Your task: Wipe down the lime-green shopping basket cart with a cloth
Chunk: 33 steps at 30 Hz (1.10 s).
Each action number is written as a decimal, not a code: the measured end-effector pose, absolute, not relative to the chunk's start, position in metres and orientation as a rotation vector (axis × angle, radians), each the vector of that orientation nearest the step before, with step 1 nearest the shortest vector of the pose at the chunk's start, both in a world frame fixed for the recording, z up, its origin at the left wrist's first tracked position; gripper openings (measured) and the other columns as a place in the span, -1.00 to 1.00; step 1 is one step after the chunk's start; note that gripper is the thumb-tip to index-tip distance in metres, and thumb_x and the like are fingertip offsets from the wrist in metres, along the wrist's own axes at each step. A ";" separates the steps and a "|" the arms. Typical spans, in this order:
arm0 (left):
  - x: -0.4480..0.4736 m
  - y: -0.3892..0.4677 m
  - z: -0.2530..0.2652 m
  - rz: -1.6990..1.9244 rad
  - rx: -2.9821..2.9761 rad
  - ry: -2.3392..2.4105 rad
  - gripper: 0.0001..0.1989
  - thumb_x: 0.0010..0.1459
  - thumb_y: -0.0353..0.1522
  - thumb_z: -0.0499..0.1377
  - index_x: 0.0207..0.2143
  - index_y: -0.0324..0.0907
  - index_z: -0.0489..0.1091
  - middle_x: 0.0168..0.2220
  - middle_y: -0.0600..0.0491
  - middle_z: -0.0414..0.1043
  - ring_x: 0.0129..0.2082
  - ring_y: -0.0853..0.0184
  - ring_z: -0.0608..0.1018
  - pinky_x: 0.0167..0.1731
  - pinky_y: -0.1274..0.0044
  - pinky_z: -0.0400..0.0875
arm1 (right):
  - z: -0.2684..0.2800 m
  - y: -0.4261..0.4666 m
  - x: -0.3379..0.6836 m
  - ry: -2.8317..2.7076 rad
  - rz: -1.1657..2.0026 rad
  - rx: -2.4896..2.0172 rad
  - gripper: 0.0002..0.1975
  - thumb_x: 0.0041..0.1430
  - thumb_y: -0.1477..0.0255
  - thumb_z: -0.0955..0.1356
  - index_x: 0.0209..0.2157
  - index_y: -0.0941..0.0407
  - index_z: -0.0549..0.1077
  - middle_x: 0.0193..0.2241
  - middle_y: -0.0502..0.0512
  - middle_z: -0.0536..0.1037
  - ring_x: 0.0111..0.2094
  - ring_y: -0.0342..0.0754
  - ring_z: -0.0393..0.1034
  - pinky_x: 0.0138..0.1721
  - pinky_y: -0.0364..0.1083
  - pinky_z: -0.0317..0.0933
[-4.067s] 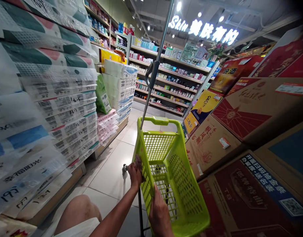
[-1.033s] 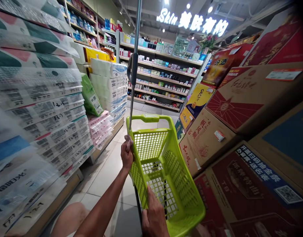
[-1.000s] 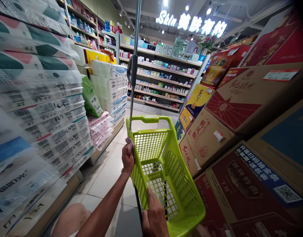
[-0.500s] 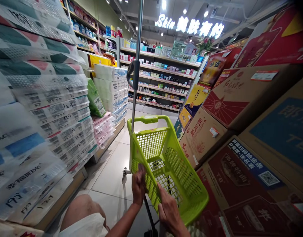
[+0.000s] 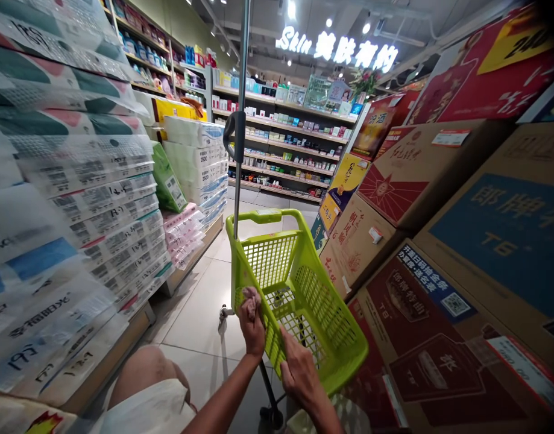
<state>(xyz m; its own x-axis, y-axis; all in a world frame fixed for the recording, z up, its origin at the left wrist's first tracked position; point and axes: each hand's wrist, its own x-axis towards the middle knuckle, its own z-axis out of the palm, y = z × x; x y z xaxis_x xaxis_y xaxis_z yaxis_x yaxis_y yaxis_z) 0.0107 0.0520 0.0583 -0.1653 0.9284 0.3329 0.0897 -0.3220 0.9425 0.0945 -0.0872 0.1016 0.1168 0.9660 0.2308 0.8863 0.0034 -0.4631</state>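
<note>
Left hand [image 5: 253,330]: fingers curled round pinkish cloth [image 5: 251,299], against side of green cart [image 5: 319,295]. Right hand [image 5: 300,366]: fingers clasping same cart's rim.

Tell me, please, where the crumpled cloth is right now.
In the head view, the crumpled cloth is in the left hand, left of centre, at the left outer side of the green basket.

Pale floor tiles [image 5: 186,325] run up the aisle, and a lime-green shopping cart [image 5: 344,328] stands on them on its casters [image 5: 224,312]. To the left, a low wooden platform [image 5: 116,355] carries a tall pile of plastic-wrapped tissue packs [image 5: 111,232]; a farther wooden platform [image 5: 199,253] holds pink packs [image 5: 181,235] and white paper bundles [image 5: 204,160]. At the far end, display shelves [image 5: 281,192] bear rows of small boxes [image 5: 299,125].
</note>
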 end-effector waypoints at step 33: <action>-0.022 0.163 0.154 1.309 2.270 1.064 -0.59 0.03 -0.57 0.13 -0.08 -0.12 0.52 -0.07 -0.08 0.36 -0.09 0.18 0.50 -0.12 0.34 0.56 | 0.104 -0.080 0.107 -1.826 0.158 -1.900 -0.12 0.04 0.59 0.19 0.45 0.22 0.03 0.29 0.31 0.38 0.25 0.12 0.36 0.22 0.09 0.32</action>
<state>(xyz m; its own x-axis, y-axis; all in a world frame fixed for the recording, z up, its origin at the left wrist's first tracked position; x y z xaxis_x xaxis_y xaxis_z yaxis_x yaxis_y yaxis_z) -0.0222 0.1631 0.1539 0.3057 0.7321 0.6087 0.4463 -0.6749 0.5876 0.1075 -0.0802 0.1044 0.0949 0.9631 0.2518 0.9055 0.0216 -0.4239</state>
